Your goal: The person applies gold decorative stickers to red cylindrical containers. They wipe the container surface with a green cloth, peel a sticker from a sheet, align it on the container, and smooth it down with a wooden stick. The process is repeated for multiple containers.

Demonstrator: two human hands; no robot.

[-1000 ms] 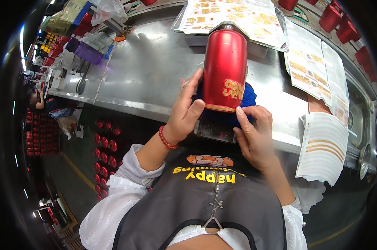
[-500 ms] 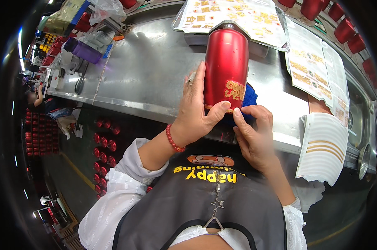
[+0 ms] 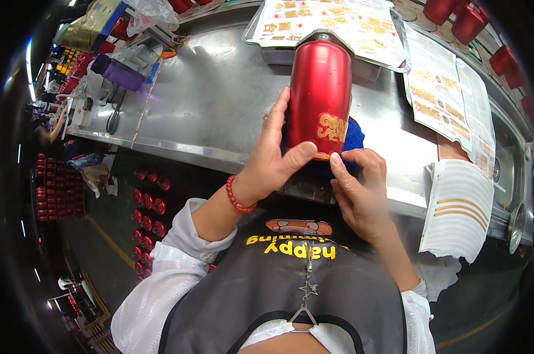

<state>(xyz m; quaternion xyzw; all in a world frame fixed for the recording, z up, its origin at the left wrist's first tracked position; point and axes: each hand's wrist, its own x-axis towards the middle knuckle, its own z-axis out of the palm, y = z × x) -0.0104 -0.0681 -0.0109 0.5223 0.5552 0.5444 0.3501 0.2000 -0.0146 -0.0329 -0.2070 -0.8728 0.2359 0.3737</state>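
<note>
A glossy red metal cylinder [image 3: 319,82] lies at the near edge of the grey steel surface [image 3: 214,88], its lower end toward the person and a royal-blue cloth [image 3: 355,138] showing at its right side. It bears an ornate gold emblem [image 3: 332,128], with a thin gold band [image 3: 322,156] along its lower rim.

The left hand [image 3: 271,156] is spread along the cylinder's left side, thumb over the rim. The right hand [image 3: 364,187] sets one fingertip at the band's right, the other fingers bent; whether it pinches anything cannot be told.

A second ago the left thumb stood off the rim; it then came across the band and has since slid slightly left, while the right hand has barely moved. The contact therefore seems centred on the band, the emblem left uncovered.

Right of the cylinder hangs a white ribbed sheet with gold stripes [image 3: 460,206].
</note>
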